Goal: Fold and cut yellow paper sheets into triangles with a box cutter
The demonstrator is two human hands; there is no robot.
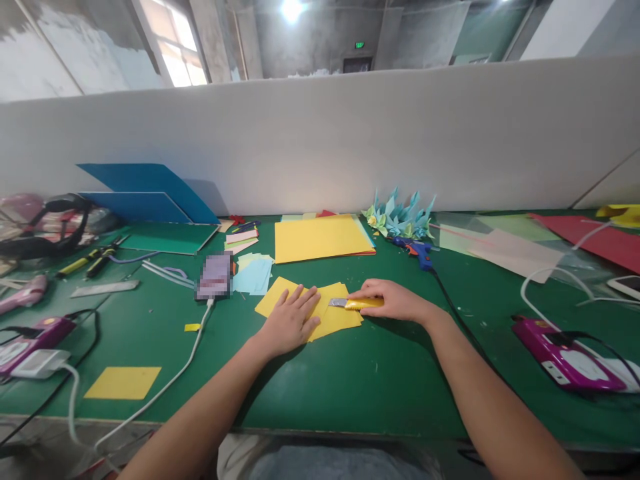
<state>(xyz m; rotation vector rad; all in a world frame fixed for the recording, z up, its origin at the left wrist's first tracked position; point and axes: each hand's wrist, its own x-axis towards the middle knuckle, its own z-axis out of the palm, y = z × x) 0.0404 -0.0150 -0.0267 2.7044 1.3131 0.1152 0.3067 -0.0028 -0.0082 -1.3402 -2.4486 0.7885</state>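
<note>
Several overlapping pieces of yellow paper [333,325] lie on the green table in front of me. Flat on top of them rests my left hand [290,320], its fingers stretched out and somewhat spread. My right hand [393,300] is wrapped round a yellow utility knife [357,304] at the right side of the paper. The knife lies low, nearly level, its metal front end pointing left toward my left hand and over the paper. Whether the blade touches the paper I cannot tell.
Behind the paper lies a large yellow sheet stack [320,240]. Blue paper flowers [400,213] and a blue glue gun [420,252] are at its right. A phone [214,277] with a white cable, light-blue paper pieces [253,273] and pliers [103,257] lie left. A purple power strip [575,353] sits right.
</note>
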